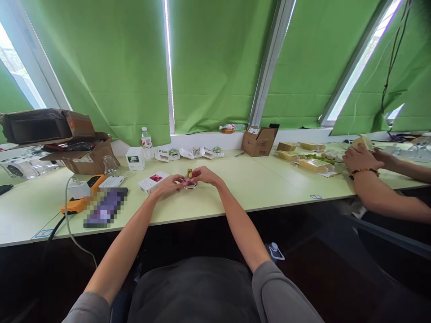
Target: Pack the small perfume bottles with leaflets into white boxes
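Note:
A small glass perfume bottle [190, 183] with a gold cap stands upright on the pale green table, between my two hands. My left hand [171, 185] has its fingers closed on the bottle's left side. On the other side, my right hand [205, 175] grips the bottle near its shoulder, just below the cap. My fingers cover part of the glass. Left of the bottle, close to my left hand, lies a white box [151, 181] with a pink-red picture on top.
Behind are a white box [135, 159], a water bottle [147, 143], several opened white packages [191, 153] and a cardboard box [258, 141]. A blurred phone [106, 207] and a cable [68, 229] lie left. At right, a co-worker's hands [362, 158] hold a yellowish box.

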Action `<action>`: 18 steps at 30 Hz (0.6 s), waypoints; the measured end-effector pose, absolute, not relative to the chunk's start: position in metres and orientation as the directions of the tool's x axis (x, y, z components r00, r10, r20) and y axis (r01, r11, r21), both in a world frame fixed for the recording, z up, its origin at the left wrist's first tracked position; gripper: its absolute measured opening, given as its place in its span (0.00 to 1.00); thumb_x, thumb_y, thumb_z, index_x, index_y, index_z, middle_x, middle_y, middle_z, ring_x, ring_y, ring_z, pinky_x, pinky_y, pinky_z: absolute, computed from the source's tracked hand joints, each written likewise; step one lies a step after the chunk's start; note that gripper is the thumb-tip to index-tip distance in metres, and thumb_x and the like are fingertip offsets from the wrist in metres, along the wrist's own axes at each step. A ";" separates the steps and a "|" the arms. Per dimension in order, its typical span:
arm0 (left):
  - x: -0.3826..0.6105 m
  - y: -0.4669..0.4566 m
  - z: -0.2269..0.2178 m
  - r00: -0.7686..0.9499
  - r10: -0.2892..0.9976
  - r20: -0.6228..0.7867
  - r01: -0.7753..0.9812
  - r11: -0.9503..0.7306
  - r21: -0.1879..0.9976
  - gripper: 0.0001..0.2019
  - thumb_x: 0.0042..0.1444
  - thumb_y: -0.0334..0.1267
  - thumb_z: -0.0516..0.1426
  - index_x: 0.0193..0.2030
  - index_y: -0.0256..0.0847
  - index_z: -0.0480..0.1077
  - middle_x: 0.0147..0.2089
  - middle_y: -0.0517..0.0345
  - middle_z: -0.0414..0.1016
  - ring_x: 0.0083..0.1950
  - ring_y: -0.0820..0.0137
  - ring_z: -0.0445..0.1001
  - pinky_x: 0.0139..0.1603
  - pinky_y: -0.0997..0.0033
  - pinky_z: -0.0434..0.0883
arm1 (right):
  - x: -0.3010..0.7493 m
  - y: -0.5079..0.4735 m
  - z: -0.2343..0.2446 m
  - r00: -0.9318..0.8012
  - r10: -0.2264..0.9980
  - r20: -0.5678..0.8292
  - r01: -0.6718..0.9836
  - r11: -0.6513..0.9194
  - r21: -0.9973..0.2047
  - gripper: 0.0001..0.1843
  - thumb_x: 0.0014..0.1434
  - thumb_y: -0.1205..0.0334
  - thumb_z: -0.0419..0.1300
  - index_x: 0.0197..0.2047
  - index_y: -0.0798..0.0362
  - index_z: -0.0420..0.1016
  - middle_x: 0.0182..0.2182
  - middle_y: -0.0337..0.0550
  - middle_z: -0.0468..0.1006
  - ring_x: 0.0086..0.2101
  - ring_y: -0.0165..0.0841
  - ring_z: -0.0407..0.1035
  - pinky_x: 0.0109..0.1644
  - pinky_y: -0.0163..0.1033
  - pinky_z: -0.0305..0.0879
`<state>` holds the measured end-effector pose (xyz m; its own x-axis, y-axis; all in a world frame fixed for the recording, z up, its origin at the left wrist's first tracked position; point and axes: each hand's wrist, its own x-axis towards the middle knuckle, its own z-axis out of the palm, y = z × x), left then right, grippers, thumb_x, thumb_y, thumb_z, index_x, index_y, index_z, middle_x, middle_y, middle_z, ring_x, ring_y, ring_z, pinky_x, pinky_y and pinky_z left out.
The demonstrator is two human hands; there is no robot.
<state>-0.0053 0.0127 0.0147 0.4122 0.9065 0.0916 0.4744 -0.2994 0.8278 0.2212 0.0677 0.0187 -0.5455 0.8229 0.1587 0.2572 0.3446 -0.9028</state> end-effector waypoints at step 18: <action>-0.007 0.015 0.010 0.329 0.930 0.164 0.502 -0.319 0.804 0.24 0.51 0.59 0.58 0.44 0.40 0.73 0.41 0.52 0.77 0.32 0.70 0.74 0.36 0.68 0.70 | 0.226 0.069 0.020 -0.238 0.929 0.282 0.647 0.368 -0.667 0.13 0.49 0.52 0.64 0.26 0.55 0.73 0.25 0.39 0.76 0.27 0.30 0.67 0.29 0.32 0.55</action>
<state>-0.0073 0.0155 0.0096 0.3286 0.9301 0.1644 0.5021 -0.3194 0.8037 0.2260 0.0691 0.0199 -0.2378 0.9294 0.2824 0.6472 0.3684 -0.6674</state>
